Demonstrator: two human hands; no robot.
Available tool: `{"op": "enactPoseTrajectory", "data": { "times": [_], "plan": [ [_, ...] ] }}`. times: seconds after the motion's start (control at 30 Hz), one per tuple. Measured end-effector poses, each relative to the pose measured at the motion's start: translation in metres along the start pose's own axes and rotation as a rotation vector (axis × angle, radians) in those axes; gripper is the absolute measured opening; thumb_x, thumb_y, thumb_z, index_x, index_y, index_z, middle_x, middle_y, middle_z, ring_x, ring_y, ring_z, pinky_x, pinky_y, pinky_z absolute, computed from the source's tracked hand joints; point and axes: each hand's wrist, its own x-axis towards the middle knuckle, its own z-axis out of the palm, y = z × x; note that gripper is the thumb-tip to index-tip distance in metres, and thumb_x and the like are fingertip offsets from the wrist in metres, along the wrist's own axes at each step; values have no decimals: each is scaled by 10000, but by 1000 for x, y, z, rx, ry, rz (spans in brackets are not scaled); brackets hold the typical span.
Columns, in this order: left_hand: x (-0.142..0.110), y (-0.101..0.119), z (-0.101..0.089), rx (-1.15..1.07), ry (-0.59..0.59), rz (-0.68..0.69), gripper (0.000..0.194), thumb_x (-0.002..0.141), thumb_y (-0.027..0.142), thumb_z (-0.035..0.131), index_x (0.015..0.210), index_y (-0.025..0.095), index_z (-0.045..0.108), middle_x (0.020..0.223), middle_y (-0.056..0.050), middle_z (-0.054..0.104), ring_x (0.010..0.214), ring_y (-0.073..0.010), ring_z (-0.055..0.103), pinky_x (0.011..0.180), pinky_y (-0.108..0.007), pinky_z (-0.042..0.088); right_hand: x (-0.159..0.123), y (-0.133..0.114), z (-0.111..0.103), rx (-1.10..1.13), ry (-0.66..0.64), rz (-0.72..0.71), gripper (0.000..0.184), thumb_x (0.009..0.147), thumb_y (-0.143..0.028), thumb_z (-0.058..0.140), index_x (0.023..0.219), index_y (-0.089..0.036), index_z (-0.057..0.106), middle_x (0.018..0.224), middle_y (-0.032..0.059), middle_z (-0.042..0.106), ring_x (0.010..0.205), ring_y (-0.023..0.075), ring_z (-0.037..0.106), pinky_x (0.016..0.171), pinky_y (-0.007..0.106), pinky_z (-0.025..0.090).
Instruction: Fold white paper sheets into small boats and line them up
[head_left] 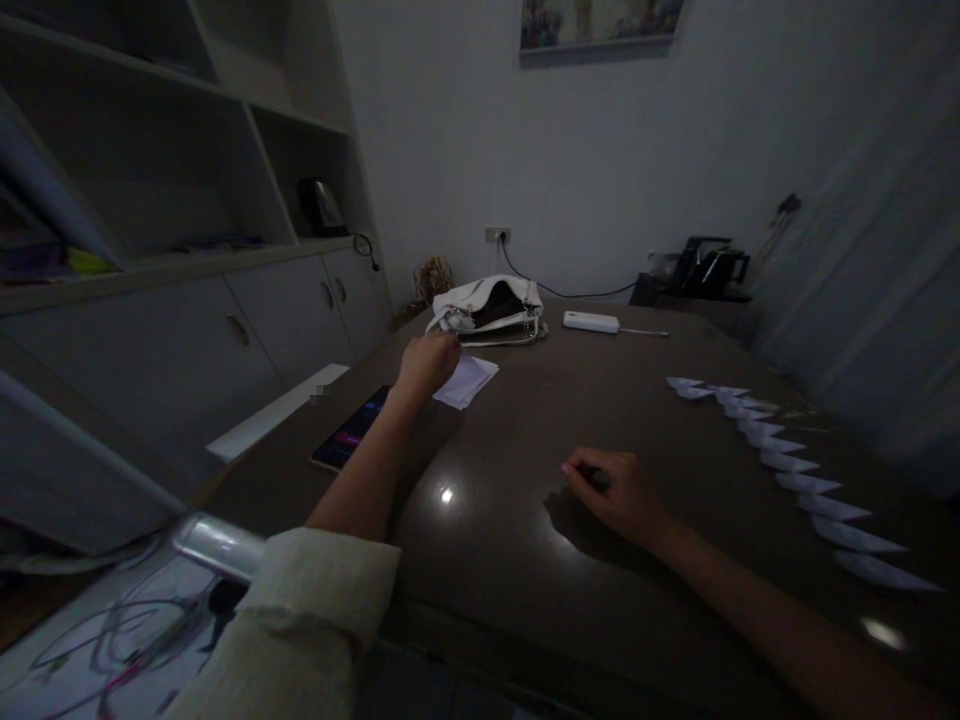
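White cabinets (161, 350) stand left of the brown worktop (525, 420); a phone (346, 432) lies near its left edge. The left hand (430, 362) bends over white sheets (468, 382), its grip hidden; a glossy stretch separates these from the right hand (613, 490), grip loosely curled, partly open; folded papers (786, 461) line the right side.

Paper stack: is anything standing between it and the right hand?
Nothing visible stands between the right hand and the paper stack, just tabletop. The left hand is at the stack's left side, hiding part of it; whether it touches is unclear.
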Motion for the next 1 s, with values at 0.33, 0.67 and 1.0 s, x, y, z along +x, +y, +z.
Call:
{"op": "enactPoseTrajectory", "data": {
  "times": [0.33,0.67,1.0],
  "plan": [
    [-32,104,19,-2,264,493,154,898,243,432,922,153,555,879,-69,649,857,-215,573,757,-321,380,6,15,-1,471,249,379,620,821,-403,574,1347,-237,291,995,70,628,705,164,615,676,302,494],
    [-63,130,17,-361,-124,899,161,914,260,453,954,176,585,848,-36,653,822,-169,596,864,-313,392,11,48,-14,599,237,645,329,699,-299,647,998,-163,619,971,89,644,820,209,614,680,310,498],
    [-47,118,55,-761,-209,385,395,741,354,672,1062,146,576,980,-81,644,830,-200,605,690,-300,479,12,51,-27,442,175,429,304,717,-111,610,1015,-168,595,931,65,666,769,173,627,596,254,464]
  ]
}}
